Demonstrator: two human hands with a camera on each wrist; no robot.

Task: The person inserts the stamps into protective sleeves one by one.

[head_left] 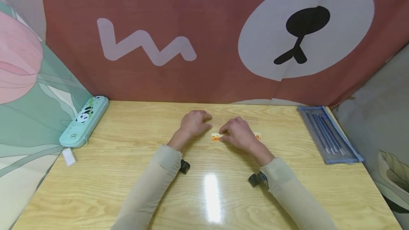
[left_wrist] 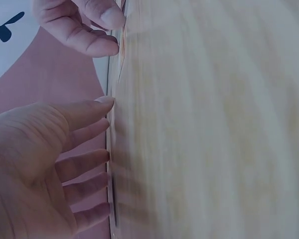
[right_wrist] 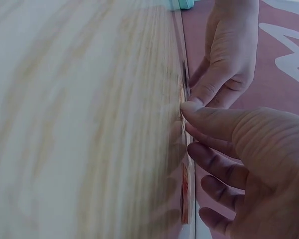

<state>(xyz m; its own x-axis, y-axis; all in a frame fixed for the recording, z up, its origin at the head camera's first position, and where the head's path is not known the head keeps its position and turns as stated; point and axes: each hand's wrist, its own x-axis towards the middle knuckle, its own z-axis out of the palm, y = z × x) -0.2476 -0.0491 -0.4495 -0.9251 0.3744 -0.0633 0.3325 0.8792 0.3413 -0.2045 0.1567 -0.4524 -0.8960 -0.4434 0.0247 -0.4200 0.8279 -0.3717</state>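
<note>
A narrow flat strip printed in orange and pale yellow (head_left: pixel 215 137) lies across the middle of the table. Over it is my right hand (head_left: pixel 239 134), thumb and forefinger pinching it near its left end; the palm hides the strip's middle. In the right wrist view the strip's orange edge (right_wrist: pixel 185 194) runs beneath the other, loosely bent fingers. My left hand (head_left: pixel 193 122) is just left of the strip, holding nothing. Its fingers (left_wrist: pixel 84 164) are spread and gently bent, tips right at the tabletop in the left wrist view.
A mint pencil case with a panda (head_left: pixel 84 121) lies at the back left, a small white piece (head_left: pixel 68 157) by its near end. At the right edge rests a blue-edged mesh pouch (head_left: pixel 330 136) with several pencil-like sticks. A reddish-brown cloth (head_left: pixel 217 81) hangs behind the table.
</note>
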